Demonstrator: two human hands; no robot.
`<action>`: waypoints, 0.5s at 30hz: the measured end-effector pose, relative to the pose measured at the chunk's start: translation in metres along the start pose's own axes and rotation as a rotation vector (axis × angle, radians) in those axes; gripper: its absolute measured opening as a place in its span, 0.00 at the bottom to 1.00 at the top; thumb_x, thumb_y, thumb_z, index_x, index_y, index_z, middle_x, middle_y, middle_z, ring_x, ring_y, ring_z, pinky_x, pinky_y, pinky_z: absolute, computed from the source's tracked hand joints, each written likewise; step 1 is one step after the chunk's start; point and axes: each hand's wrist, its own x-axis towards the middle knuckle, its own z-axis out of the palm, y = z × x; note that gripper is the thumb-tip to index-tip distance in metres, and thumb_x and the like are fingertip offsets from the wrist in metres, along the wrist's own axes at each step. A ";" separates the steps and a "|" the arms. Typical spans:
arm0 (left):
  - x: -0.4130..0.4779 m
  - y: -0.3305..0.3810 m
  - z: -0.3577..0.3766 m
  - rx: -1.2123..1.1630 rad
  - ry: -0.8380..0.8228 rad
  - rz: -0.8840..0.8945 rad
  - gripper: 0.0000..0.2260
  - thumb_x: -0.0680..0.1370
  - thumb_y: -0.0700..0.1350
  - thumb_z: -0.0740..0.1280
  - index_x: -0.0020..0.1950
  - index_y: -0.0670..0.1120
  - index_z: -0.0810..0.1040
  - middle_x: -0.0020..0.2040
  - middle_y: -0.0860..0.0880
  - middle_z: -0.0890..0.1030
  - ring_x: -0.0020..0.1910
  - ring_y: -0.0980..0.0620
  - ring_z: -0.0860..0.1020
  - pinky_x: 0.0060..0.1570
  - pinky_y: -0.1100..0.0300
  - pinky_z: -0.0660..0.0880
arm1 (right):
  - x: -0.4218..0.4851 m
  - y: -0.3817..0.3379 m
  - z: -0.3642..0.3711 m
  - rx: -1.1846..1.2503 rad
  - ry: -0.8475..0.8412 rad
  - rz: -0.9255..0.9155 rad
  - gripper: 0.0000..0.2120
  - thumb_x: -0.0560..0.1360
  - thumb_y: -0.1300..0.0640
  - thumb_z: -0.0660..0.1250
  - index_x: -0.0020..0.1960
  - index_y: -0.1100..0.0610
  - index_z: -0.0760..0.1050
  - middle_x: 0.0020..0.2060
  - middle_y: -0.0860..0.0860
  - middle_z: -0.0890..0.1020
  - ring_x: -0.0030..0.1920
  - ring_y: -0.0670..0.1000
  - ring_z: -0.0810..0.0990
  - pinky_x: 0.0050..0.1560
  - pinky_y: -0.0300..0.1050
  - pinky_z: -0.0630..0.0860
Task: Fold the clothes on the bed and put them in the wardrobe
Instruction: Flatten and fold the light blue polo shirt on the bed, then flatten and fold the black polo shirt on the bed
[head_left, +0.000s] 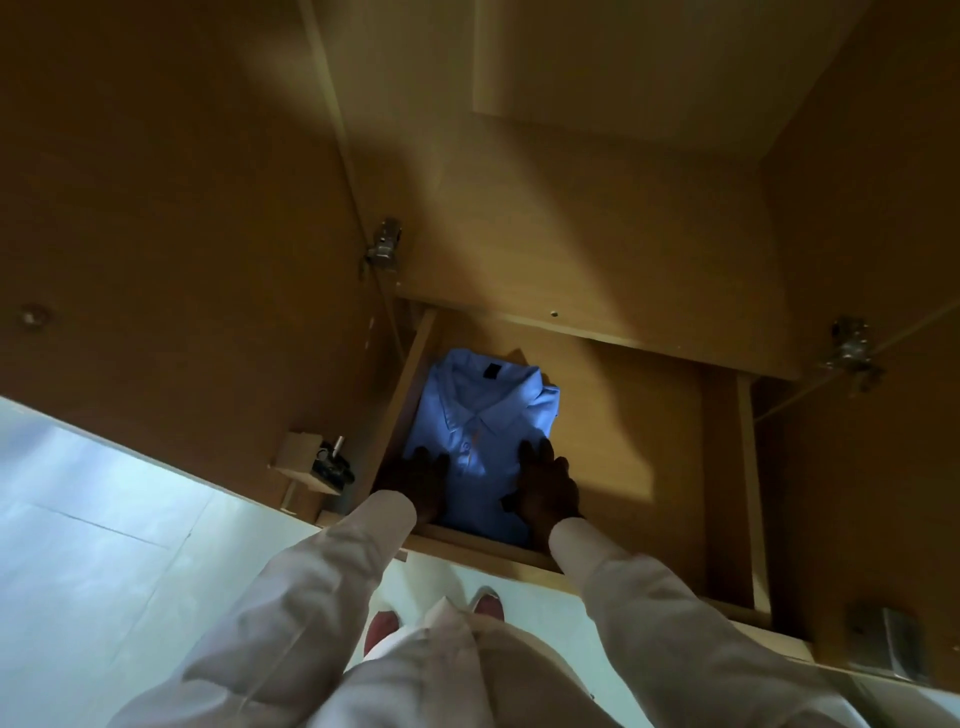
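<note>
Fingers (539, 453) of the right hand (545, 486) lie straight and a little spread on the blue polo shirt (485, 415), palm down on the cloth and gripping nothing. The left hand (425, 480) rests the same way on the shirt's near left part. Its fingers (422, 458) seem flat and uncurled, though deep shadow hides how far apart they are. The shirt is folded into a neat rectangle and lies front up in the pulled-out drawer (483, 546) of the wardrobe (571, 234). It sits in the drawer's left half, close along the left wall. Its collar (498, 400) points away from the person, with a dark label (491, 371) showing inside the neck. The button placket runs down between the two hands. Both arms reach down into the drawer in pale long sleeves (337, 566). The left wardrobe door (156, 208) stands swung open on a metal hinge (384, 244), and a small latch fitting (324, 463) sits near its lower edge. A second hinge (849, 353) shows on the right side. Below the drawer front lies a pale tiled floor (93, 519), where the person's feet in reddish footwear (382, 630) stand just in front of the drawer.
</note>
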 end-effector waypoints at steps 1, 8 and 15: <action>0.000 0.000 0.000 0.002 0.000 0.004 0.27 0.81 0.49 0.56 0.79 0.52 0.53 0.73 0.42 0.61 0.69 0.37 0.68 0.67 0.43 0.67 | -0.001 0.002 0.001 0.015 -0.002 0.006 0.46 0.72 0.44 0.73 0.79 0.49 0.48 0.78 0.54 0.50 0.68 0.62 0.64 0.61 0.55 0.73; -0.006 -0.007 0.002 -0.162 0.143 0.069 0.22 0.81 0.49 0.57 0.75 0.52 0.62 0.72 0.43 0.65 0.67 0.40 0.71 0.66 0.48 0.68 | -0.014 0.016 -0.006 0.252 -0.006 0.026 0.47 0.71 0.47 0.74 0.80 0.49 0.48 0.77 0.53 0.55 0.70 0.65 0.64 0.66 0.56 0.69; -0.051 0.031 -0.021 -0.718 0.366 0.626 0.15 0.77 0.43 0.66 0.63 0.43 0.77 0.60 0.43 0.79 0.59 0.45 0.78 0.59 0.56 0.72 | -0.104 0.030 -0.032 0.612 0.434 0.160 0.35 0.72 0.58 0.74 0.75 0.57 0.64 0.72 0.56 0.67 0.57 0.56 0.80 0.58 0.44 0.74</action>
